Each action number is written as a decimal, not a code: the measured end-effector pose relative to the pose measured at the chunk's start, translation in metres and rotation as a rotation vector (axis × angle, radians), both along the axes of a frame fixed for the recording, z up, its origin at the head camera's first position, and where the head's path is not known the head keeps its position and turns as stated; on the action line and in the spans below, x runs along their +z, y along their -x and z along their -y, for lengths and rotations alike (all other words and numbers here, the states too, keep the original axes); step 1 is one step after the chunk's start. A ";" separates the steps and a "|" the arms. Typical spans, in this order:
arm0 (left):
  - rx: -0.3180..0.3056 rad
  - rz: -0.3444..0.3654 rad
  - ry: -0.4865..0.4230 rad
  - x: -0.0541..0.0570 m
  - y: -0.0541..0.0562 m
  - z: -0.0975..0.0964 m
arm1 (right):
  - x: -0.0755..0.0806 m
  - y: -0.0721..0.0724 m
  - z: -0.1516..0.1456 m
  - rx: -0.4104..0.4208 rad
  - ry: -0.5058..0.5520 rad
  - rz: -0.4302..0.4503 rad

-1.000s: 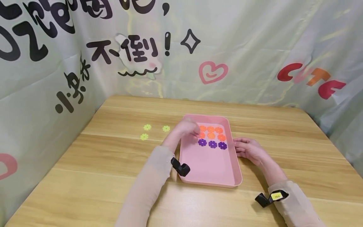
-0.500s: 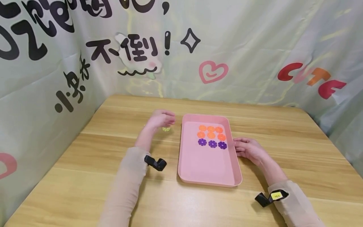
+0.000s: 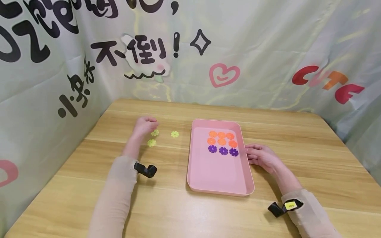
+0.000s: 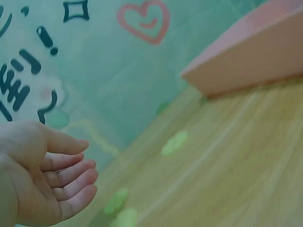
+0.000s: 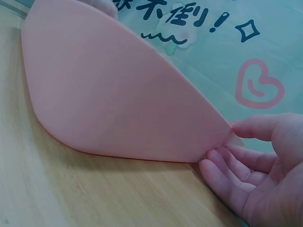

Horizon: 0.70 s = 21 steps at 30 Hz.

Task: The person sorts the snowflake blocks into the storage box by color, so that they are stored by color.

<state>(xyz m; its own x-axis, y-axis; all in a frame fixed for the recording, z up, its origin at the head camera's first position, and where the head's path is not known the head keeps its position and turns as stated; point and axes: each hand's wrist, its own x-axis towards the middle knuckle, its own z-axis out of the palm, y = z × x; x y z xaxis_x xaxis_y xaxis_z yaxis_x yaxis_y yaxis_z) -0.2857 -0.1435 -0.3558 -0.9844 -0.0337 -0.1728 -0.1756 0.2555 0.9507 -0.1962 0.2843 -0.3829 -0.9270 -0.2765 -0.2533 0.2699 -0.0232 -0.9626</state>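
Observation:
In the head view my left hand (image 3: 145, 125) hovers at the left beside a yellow snowflake disc (image 3: 154, 132), with a second yellow disc (image 3: 151, 142) just below it. A third yellow disc (image 3: 174, 134) lies further right. In the left wrist view its fingers (image 4: 71, 177) are loosely bent and hold nothing. My right hand (image 3: 262, 158) touches the outer right side of a shallow pink tray (image 3: 220, 178). In the right wrist view its thumb lies at the rim and the other fingertips rest against the wall. Inside the tray are rows of orange discs (image 3: 221, 141) and a row of purple discs (image 3: 223, 151).
The wooden table (image 3: 166, 205) carries the tray right of its middle. A printed cloth (image 3: 262, 56) hangs behind and along the sides. Each sleeve bears a black wrist mount, one on the left (image 3: 146, 170) and one on the right (image 3: 285, 207).
My left hand has left the tray, uncovered the orange discs at its left, and moved leftward across the table to the yellow discs. The right hand and tray have stayed put.

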 end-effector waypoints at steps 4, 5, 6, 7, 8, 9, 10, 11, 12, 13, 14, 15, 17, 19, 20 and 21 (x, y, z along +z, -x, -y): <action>0.026 0.020 0.041 -0.009 0.001 0.011 | 0.000 0.000 0.000 0.003 0.011 0.004; 0.031 0.023 0.052 -0.011 0.001 0.013 | 0.000 0.000 0.000 0.003 0.013 0.005; 0.035 0.027 0.066 -0.013 0.001 0.014 | 0.000 0.000 0.000 0.003 0.013 0.003; 0.038 0.032 0.080 -0.014 0.001 0.016 | 0.000 -0.001 0.000 0.004 0.011 0.002; 0.035 0.037 0.091 -0.016 0.001 0.017 | 0.001 -0.001 0.000 0.003 0.009 0.002; 0.025 0.038 0.108 -0.017 0.001 0.018 | 0.001 -0.001 0.000 0.003 0.008 0.003; 0.011 0.041 0.127 -0.018 0.001 0.019 | 0.000 -0.001 0.000 0.004 0.007 0.004; -0.007 0.044 0.145 -0.019 0.001 0.020 | 0.000 -0.001 0.000 0.004 0.007 0.005; -0.025 0.045 0.164 -0.020 0.001 0.021 | 0.000 -0.001 0.000 0.004 0.006 0.006; -0.044 0.043 0.180 -0.021 0.002 0.022 | 0.000 -0.001 0.000 0.004 0.007 0.008; -0.066 0.040 0.197 -0.022 0.002 0.022 | 0.000 -0.001 0.000 0.004 0.009 0.010; -0.085 0.037 0.213 -0.023 0.002 0.023 | 0.000 -0.001 0.000 0.005 0.010 0.010; -0.111 0.028 0.243 -0.024 0.003 0.023 | 0.000 -0.001 0.000 0.004 0.012 0.011; -0.124 0.021 0.269 -0.026 0.004 0.023 | 0.000 -0.001 0.000 0.002 0.016 0.011; -0.128 0.020 0.280 -0.026 0.004 0.023 | 0.000 -0.001 0.000 0.001 0.018 0.011; -0.128 0.021 0.294 -0.026 0.004 0.022 | 0.000 -0.001 0.000 0.000 0.019 0.011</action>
